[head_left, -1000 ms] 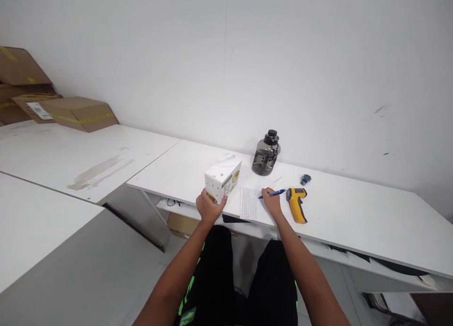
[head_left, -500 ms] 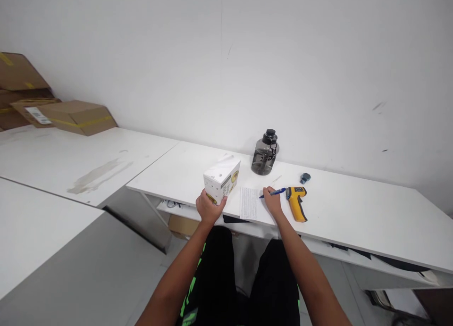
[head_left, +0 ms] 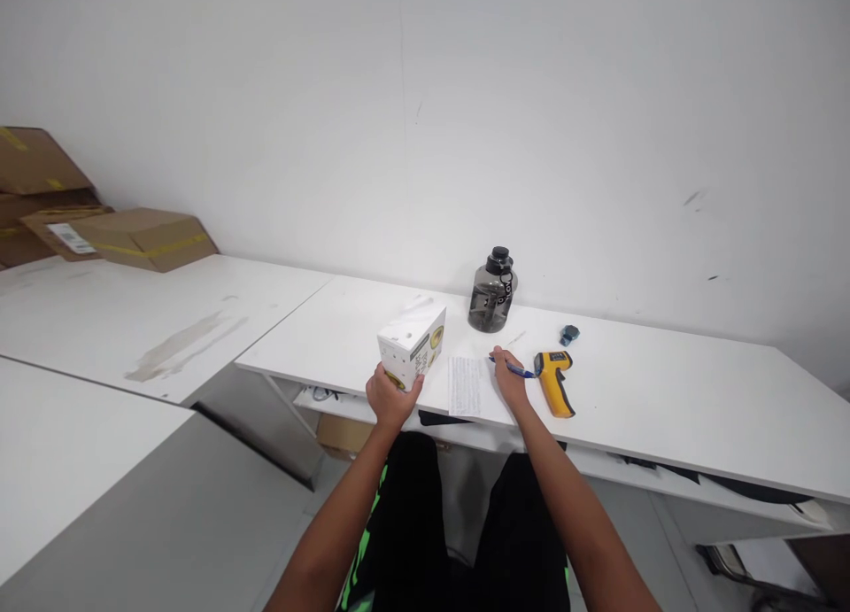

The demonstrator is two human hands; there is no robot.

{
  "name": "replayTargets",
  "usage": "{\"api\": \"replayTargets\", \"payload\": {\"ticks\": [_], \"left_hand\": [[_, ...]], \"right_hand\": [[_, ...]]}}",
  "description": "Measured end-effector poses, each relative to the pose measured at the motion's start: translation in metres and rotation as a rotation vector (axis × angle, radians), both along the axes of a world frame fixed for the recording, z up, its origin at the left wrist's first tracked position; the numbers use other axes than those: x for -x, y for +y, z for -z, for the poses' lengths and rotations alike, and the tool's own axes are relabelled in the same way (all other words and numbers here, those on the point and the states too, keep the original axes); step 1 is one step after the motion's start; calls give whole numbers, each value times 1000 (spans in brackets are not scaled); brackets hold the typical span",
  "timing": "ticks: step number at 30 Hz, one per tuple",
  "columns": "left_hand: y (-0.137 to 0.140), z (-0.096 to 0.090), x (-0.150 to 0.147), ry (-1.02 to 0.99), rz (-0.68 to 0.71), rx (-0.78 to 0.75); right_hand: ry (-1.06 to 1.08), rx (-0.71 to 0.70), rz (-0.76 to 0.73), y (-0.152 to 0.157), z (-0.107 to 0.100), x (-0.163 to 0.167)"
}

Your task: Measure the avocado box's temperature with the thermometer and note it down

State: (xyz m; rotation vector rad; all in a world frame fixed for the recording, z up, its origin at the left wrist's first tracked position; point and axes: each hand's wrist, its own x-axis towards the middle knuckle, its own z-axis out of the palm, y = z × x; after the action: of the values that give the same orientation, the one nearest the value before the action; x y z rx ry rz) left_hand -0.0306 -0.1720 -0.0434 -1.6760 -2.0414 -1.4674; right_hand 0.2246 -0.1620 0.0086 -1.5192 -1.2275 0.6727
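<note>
Left hand (head_left: 391, 399) gripping a white printed carton (head_left: 415, 344) at the desk's (head_left: 664, 391) front edge; right hand (head_left: 510, 382) pinching a blue pen (head_left: 523, 373) beside a text-covered paper sheet (head_left: 463, 386). Just right — a yellow-and-black infrared thermometer gun (head_left: 555, 389). Behind, near the wall (head_left: 584, 134) — a tinted, black-capped water jug (head_left: 490, 304).

On the desk (head_left: 670, 395), the sheet (head_left: 465, 387) lies between the box (head_left: 407, 353) in the left hand (head_left: 393, 399) and the pen (head_left: 522, 373) in the right hand (head_left: 510, 386). Behind stands the bottle (head_left: 490, 300). Rightward lies the thermometer (head_left: 555, 386), a small item (head_left: 569, 335) behind it. Cartons (head_left: 147, 238) sit far left.
</note>
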Motion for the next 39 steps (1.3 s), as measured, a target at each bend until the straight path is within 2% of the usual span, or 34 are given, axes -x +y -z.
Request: {"api": "replayTargets", "payload": {"ticks": [7, 12, 16, 23, 28, 33, 34, 35, 37, 39], "left_hand": [[-1, 0, 0, 0, 3, 14], [-1, 1, 1, 11, 1, 20], [0, 2, 1, 12, -2, 17], [2, 6, 2, 23, -4, -13], [2, 6, 1, 4, -1, -11], [2, 5, 1, -8, 10, -15], [2, 4, 1, -11, 12, -15], [1, 4, 1, -13, 15, -16], [1, 3, 1, -17, 19, -19], [1, 3, 0, -22, 16, -17]], "right_hand": [[-140, -149, -52, 4, 8, -2], [-208, -8, -9, 15, 18, -2], [-231, 22, -8, 19, 21, -2], [-266, 37, -98, 16, 20, -2], [-224, 62, -129, 16, 13, 1], [-81, 150, -371, 6, -9, -21], [-120, 139, -351, 2, -12, -30], [-197, 108, -270, -3, -15, -40], [-407, 65, -26, -14, -19, -59], [-590, 111, 188, -24, -20, -74]]}}
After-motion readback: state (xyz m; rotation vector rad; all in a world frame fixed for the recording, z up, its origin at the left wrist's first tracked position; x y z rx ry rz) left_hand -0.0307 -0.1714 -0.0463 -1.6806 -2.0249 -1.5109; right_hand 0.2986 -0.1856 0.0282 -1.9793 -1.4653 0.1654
